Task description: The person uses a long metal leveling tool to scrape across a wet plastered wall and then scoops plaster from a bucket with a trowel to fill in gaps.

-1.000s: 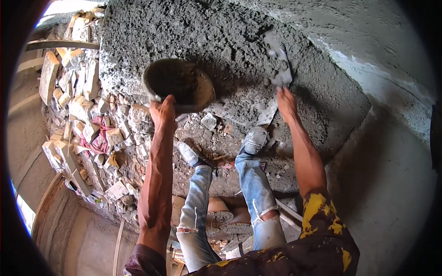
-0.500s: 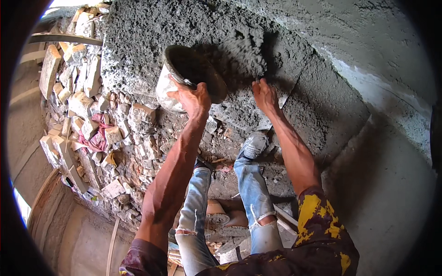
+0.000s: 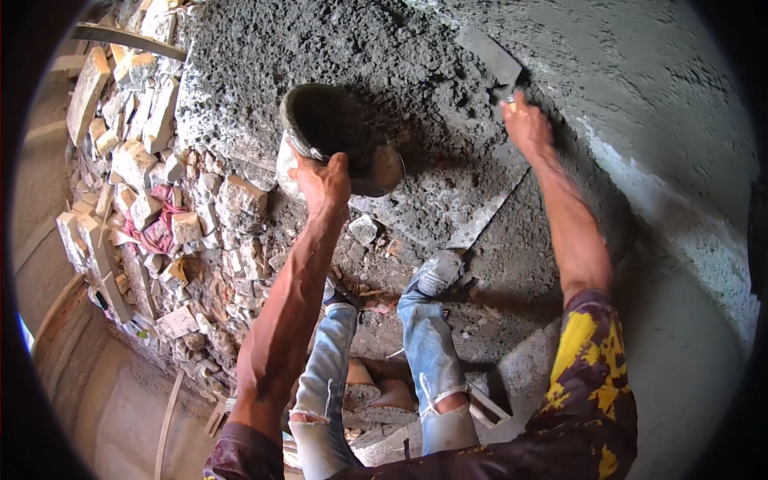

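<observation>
Left hand (image 3: pixel 322 182) has its fingers clamped on the rim of a mortar pan (image 3: pixel 336 140), tipped against the rough wet mortar wall (image 3: pixel 384 56). Right hand (image 3: pixel 526 124) is wrapped tight around a trowel (image 3: pixel 492 58), blade flat on the wall higher up.

Both arms raised, left hand (image 3: pixel 324 180) gripping, right hand (image 3: pixel 526 124) clenched

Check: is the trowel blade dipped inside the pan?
No, the right hand holds the trowel up on the wet plaster, apart from the pan in the left hand.
</observation>
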The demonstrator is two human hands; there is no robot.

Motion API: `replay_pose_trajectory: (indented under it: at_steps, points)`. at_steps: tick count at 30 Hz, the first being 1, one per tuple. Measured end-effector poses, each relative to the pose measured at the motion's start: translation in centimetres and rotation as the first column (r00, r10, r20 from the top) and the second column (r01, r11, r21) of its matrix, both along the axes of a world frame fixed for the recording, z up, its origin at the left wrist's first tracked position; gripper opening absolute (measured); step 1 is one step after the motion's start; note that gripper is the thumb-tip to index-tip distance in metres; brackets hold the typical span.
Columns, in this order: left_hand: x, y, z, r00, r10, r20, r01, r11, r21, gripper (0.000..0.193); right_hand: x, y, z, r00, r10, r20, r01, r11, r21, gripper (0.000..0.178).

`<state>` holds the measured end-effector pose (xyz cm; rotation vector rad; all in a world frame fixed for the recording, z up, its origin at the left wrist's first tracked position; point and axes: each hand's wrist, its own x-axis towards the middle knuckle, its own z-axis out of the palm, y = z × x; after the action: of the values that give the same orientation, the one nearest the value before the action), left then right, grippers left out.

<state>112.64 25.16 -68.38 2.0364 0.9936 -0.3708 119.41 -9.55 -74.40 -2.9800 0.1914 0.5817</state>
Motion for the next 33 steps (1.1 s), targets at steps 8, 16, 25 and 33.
replay_pose_trajectory:
  at_steps: [8, 16, 25, 33]
  points:
    - [-0.1, 1.9, -3.7, 0.986, 0.010, 0.168, 0.011, 0.992, -0.126, 0.093, -2.8, 8.5, -7.0, 0.983, -0.177, 0.050, 0.116, 0.808, 0.578, 0.022]
    - [-0.6, -0.2, -4.2, 0.972, 0.068, 0.224, -0.061, 0.997, -0.038, 0.058, -7.6, 9.2, -3.2, 0.994, 0.021, 0.106, -0.082, 0.788, 0.611, 0.029]
    - [-1.9, -1.0, -0.5, 0.985, -0.003, 0.172, 0.006, 1.000, -0.016, 0.068, -10.3, 2.6, 0.2, 0.881, -0.464, -0.086, 0.468, 0.834, 0.293, 0.025]
    - [-1.7, -0.2, 0.4, 0.995, -0.010, 0.097, 0.003, 0.998, 0.064, 0.063, -10.0, 13.8, -5.7, 0.969, -0.159, -0.189, 0.246, 0.670, 0.700, 0.014]
